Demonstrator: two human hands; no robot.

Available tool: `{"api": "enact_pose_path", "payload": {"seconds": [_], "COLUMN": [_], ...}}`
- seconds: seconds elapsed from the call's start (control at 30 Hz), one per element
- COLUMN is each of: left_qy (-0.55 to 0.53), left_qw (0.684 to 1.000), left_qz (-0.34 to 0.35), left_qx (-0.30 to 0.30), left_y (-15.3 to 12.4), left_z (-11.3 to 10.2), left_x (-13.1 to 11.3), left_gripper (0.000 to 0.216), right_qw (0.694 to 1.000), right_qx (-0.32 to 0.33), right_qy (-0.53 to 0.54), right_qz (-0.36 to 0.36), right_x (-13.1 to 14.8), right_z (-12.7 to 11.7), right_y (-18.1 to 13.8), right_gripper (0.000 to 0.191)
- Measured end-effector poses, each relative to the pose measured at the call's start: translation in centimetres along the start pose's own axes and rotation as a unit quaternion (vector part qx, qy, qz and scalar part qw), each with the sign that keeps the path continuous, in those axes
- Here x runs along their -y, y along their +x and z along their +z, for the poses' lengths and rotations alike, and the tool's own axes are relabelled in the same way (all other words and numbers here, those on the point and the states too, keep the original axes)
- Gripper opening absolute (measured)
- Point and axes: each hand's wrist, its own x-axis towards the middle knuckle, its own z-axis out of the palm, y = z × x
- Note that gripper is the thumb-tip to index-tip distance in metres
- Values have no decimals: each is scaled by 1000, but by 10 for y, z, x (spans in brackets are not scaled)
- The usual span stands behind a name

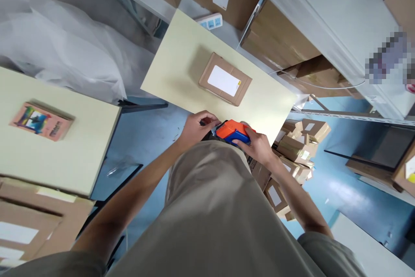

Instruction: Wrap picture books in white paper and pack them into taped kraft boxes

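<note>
My right hand is wrapped round an orange and blue tape dispenser, held close to my body at the table's near edge. Beside the dispenser's front end is my left hand, its thumb and fingertips pinched together. Whatever lies between those fingertips is too small to make out. Beyond both hands, a small closed cardboard box with a white label lies on the pale yellow table. Neither hand touches the box.
A white power strip and large cartons stand behind the table. On another table at left lies a colourful packet. White plastic sheeting bulges at upper left. Several cardboard boxes are piled on the floor at right.
</note>
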Motion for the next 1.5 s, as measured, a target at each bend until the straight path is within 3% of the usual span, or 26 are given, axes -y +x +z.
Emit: {"api": "enact_pose_path", "payload": {"seconds": [0.23, 0.33, 0.4, 0.47, 0.57, 0.73, 0.97, 1.17, 1.3, 1.4, 1.5], "left_qy": [-13, 4, 26, 40, 51, 54, 76, 117, 158, 103, -35], "left_qw": [998, 996, 990, 987, 985, 978, 966, 959, 949, 953, 962], "left_qz": [-42, -38, -44, -41, -15, -14, -32, -32, -96, -181, -229], "left_qx": [-34, -79, -135, -151, -166, -200, -245, -255, -256, -221, -143], "left_y": [-1, 5, 14, 25, 46, 80, 109, 115, 116, 115, 115], "left_z": [46, 59, 59, 57, 63, 83, 90, 96, 86, 76, 77], "left_x": [56, 76, 87, 97, 108, 121, 133, 127, 115, 108, 98], "left_gripper": [34, 31, 29, 24, 17, 13, 14, 21, 27, 29, 28], "right_qw": [991, 982, 976, 972, 972, 974, 972, 973, 971, 970, 969], "right_qx": [102, 140, 149, 144, 113, 80, 74, 44, 37, 39, 44], "right_qy": [-82, -124, -149, -167, -178, -159, -133, -104, -104, -102, -94], "right_qz": [19, 38, 61, 83, 99, 137, 181, 201, 210, 218, 224], "right_x": [-21, -49, -75, -101, -130, -151, -155, -155, -151, -146, -142], "right_z": [-5, -16, -23, -25, -10, 42, 84, 90, 88, 87, 86], "right_y": [9, -7, -21, -32, -31, -3, 25, 39, 39, 36, 33], "right_gripper": [61, 60, 61, 63, 68, 75, 72, 70, 68, 68, 66]}}
